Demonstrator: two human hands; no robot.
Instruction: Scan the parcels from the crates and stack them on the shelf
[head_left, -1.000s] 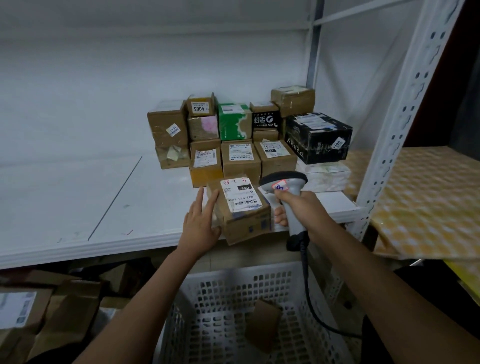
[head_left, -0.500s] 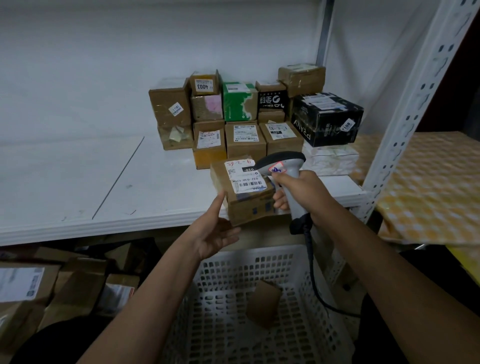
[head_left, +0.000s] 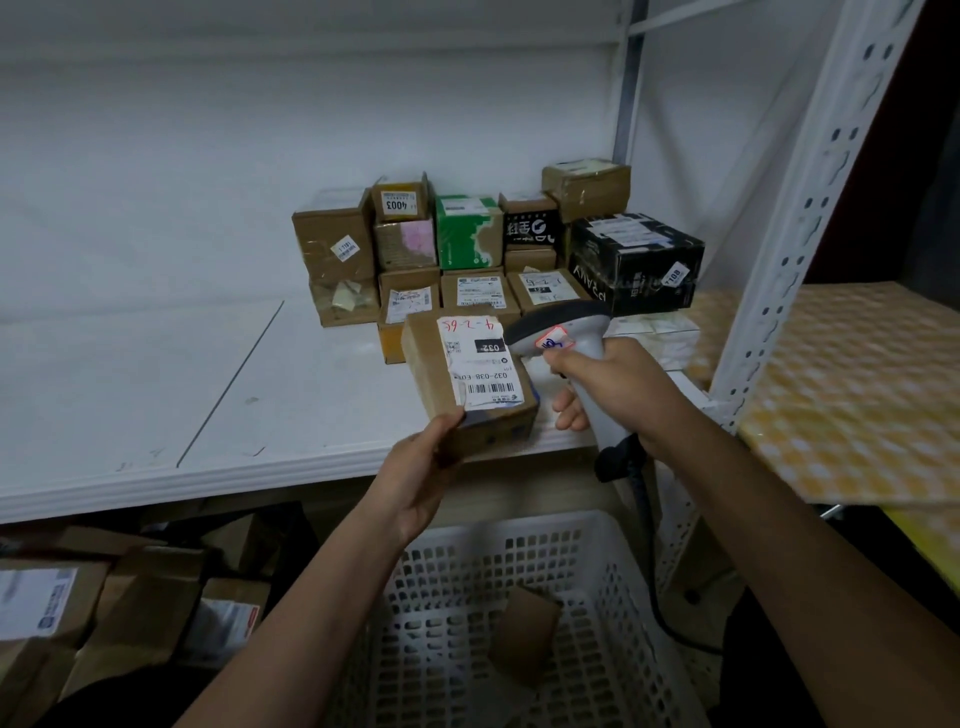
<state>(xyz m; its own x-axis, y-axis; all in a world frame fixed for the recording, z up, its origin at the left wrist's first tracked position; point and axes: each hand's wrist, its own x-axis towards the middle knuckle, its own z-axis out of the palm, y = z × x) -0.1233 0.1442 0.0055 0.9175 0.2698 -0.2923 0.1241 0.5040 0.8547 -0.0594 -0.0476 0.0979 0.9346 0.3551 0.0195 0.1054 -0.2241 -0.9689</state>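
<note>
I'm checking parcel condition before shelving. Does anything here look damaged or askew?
Yes. The white label on the brown parcel held by the left hand has a ragged, peeling lower left corner. On the shelf, the black box sits skewed against the squarer rows beside it.

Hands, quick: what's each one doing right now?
Left hand: grips the near corner of the labelled parcel.
Right hand: holds the scanner by its handle.
</note>
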